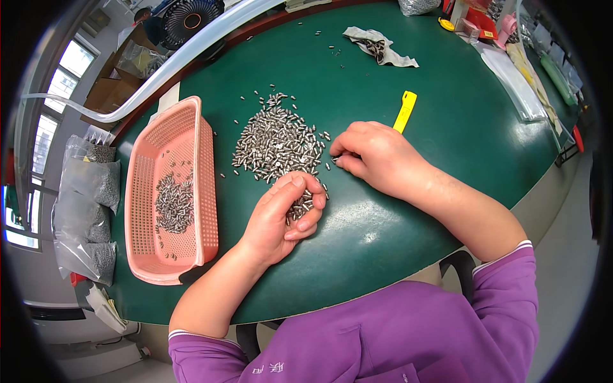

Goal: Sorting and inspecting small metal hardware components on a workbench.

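Note:
A loose pile of small silvery metal pins (278,140) lies on the green table, in front of my hands. My left hand (281,214) is curled at the near edge of the pile, palm turned inward, with several pins showing inside the bend of its fingers. To the right of the pile, my right hand (380,156) rests low over the tabletop. Its thumb and index finger pinch a small dark metal pin (336,159). A few single pins lie between the two hands.
On the left stands a pink plastic basket (207,191) holding more pins. Clear bags of metal parts (80,210) hang beyond it. A yellow flat-handled tool (405,112) lies behind my right hand. Farther back are a crumpled white cloth (399,59) with dark pieces and a black fan (191,20).

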`<state>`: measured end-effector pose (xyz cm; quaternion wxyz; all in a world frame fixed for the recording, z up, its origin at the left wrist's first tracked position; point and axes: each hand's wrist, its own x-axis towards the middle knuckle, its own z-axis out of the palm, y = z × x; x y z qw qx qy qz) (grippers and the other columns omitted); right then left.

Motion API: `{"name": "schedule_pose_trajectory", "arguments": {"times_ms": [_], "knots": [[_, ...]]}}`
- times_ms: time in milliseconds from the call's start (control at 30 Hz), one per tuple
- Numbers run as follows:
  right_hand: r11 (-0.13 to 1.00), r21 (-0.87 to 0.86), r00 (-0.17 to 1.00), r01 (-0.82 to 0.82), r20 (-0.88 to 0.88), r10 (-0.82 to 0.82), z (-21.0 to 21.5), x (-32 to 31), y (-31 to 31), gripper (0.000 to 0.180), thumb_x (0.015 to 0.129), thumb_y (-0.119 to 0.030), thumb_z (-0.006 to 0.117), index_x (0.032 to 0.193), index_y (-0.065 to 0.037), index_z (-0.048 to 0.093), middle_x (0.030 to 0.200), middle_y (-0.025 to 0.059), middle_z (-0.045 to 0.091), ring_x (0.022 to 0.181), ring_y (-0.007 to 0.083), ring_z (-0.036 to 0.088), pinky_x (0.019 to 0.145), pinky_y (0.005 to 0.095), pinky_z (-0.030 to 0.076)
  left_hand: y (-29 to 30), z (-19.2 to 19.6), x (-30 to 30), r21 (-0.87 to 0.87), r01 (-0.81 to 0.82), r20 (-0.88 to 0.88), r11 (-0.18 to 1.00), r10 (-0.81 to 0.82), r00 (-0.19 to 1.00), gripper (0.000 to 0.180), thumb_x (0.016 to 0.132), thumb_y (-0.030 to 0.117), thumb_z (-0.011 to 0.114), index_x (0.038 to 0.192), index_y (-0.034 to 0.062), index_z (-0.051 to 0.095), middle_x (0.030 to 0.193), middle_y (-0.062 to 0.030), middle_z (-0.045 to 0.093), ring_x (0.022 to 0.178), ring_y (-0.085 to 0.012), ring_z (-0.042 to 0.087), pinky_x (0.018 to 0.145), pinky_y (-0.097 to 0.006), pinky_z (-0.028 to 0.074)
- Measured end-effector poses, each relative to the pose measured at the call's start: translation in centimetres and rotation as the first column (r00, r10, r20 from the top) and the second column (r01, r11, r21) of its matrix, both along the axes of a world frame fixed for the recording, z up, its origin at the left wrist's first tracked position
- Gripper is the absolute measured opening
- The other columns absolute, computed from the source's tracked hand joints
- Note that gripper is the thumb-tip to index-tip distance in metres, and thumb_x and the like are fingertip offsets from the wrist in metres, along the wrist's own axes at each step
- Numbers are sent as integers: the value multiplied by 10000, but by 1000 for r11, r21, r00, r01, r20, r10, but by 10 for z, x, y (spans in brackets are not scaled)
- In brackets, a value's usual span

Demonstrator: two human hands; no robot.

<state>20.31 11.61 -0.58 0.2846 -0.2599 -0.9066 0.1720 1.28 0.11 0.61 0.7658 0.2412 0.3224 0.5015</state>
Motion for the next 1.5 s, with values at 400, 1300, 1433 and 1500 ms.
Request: {"name": "schedule_pose_trajectory", "arguments": {"times_ms": [400, 1300, 1433, 1500], "knots": [[1000, -19, 1000, -14, 17, 14, 7, 2, -2, 121, 759, -83, 686, 844, -70, 601, 824, 72, 574, 821, 271, 570, 725, 379, 475, 0, -2, 0, 16, 3, 10, 1000, -3, 1000, 138, 980, 170, 462, 975, 50, 528, 878, -88, 539, 536, -72, 396, 405, -174, 253], [994, -19, 983, -106, -154, 101, 22, 0, -6, 100, 808, -92, 657, 905, -101, 678, 861, 41, 600, 856, 231, 588, 743, 349, 486, 1, 1, 1, -33, -13, -25, 999, 12, 1000, 121, 976, 164, 470, 990, 68, 542, 862, -71, 550, 524, -58, 374, 405, -170, 241], [987, 69, 989, -143, -37, 145, 18, 6, -1, 178, 750, -58, 684, 918, -118, 692, 844, 38, 584, 826, 231, 583, 714, 345, 495, 0, -2, -2, -31, -1, 33, 1000, 2, 999, 162, 986, 177, 428, 995, 51, 530, 875, -83, 540, 523, -65, 359, 402, -177, 241], [986, 83, 989, -147, 38, 145, 17, 9, 1, 189, 742, -53, 680, 917, -122, 696, 837, 38, 577, 824, 232, 582, 714, 346, 498, 0, -2, -2, -29, -1, 38, 1000, 2, 999, 164, 987, 175, 422, 1000, 47, 525, 880, -86, 538, 524, -67, 355, 402, -178, 242]]}}
